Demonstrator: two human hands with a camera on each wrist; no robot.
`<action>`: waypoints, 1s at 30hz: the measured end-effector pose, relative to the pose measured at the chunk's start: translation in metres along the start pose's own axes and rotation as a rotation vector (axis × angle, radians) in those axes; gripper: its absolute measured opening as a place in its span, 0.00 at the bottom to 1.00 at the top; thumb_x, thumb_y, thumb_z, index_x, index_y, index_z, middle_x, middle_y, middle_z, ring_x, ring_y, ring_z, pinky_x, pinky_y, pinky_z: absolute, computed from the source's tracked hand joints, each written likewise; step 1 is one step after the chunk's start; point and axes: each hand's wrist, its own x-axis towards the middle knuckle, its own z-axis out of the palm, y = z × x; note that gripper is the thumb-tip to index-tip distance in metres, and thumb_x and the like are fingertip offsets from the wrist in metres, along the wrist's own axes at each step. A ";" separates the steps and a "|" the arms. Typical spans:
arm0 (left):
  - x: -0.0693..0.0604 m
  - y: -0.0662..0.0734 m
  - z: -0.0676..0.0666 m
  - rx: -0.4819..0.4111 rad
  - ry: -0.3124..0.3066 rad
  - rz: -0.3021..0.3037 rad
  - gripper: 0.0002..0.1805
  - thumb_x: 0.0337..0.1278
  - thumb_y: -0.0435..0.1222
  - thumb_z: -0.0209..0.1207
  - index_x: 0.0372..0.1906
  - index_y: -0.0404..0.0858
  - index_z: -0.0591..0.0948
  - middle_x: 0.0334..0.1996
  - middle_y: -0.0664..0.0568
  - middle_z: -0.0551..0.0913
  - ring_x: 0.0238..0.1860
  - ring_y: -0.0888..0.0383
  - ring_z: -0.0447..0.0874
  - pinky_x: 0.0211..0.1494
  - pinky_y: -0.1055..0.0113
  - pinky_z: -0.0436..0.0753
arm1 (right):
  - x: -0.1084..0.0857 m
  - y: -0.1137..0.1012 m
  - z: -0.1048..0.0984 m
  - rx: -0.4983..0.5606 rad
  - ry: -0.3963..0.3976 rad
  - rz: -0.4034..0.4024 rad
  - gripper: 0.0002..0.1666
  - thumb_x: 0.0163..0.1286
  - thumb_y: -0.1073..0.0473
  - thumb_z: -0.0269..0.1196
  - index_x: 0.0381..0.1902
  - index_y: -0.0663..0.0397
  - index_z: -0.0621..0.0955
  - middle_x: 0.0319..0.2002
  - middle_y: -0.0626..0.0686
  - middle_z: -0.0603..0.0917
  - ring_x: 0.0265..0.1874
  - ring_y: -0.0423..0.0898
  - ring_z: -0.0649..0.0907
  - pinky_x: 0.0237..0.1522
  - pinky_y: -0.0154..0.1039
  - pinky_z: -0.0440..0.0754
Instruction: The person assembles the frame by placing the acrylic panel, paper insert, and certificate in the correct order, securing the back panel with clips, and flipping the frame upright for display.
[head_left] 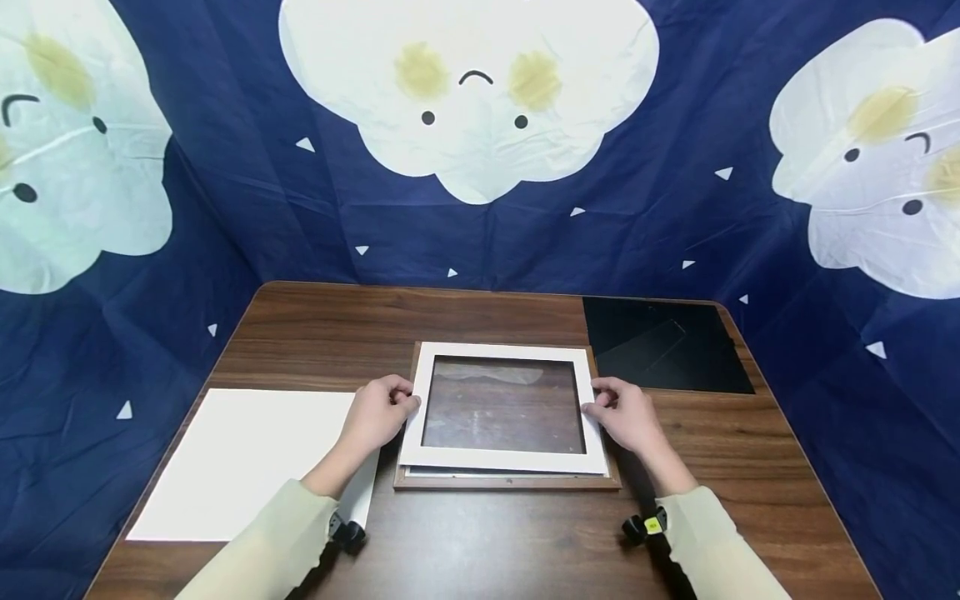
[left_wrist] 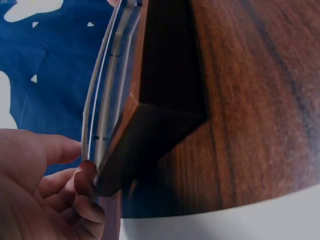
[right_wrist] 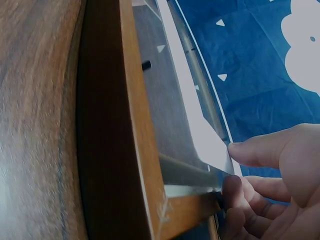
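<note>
A white picture mat (head_left: pixel 502 460) with a rectangular window lies tilted over a brown wooden picture frame (head_left: pixel 510 483), its near edge raised above the frame. My left hand (head_left: pixel 378 412) pinches the mat's left edge between thumb and fingers; in the left wrist view the mat (left_wrist: pixel 86 110) shows edge-on above the frame (left_wrist: pixel 165 120). At the opposite edge, my right hand (head_left: pixel 630 417) pinches the mat too. From the right wrist, the mat (right_wrist: pixel 186 95) stands apart from the frame (right_wrist: pixel 139 120), and a clear surface shows inside the frame.
A large white sheet (head_left: pixel 240 458) lies on the left of the wooden table (head_left: pixel 487 542), partly under my left forearm. At the back right is a flat black board (head_left: pixel 667 346). Dark blue cloth (head_left: pixel 480 242) with cloud faces hangs behind and on both sides.
</note>
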 end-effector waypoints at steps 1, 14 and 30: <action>0.000 0.001 0.000 0.004 0.002 0.003 0.08 0.56 0.36 0.66 0.39 0.36 0.86 0.24 0.55 0.81 0.26 0.59 0.76 0.35 0.63 0.76 | 0.001 0.001 -0.001 -0.005 0.002 -0.003 0.25 0.63 0.63 0.71 0.57 0.67 0.82 0.30 0.52 0.82 0.31 0.46 0.78 0.35 0.38 0.75; -0.004 0.006 0.012 0.072 0.016 0.050 0.05 0.55 0.33 0.65 0.36 0.35 0.83 0.21 0.56 0.77 0.21 0.60 0.72 0.27 0.65 0.71 | 0.004 0.001 -0.006 -0.114 -0.050 0.024 0.25 0.64 0.60 0.71 0.57 0.66 0.83 0.29 0.50 0.82 0.30 0.46 0.77 0.33 0.38 0.72; -0.010 0.007 0.023 0.164 0.017 0.041 0.14 0.57 0.37 0.65 0.45 0.33 0.83 0.38 0.45 0.78 0.31 0.54 0.75 0.35 0.60 0.77 | 0.003 0.003 -0.006 -0.134 -0.031 0.037 0.26 0.62 0.59 0.71 0.57 0.65 0.82 0.29 0.50 0.80 0.30 0.46 0.76 0.36 0.40 0.72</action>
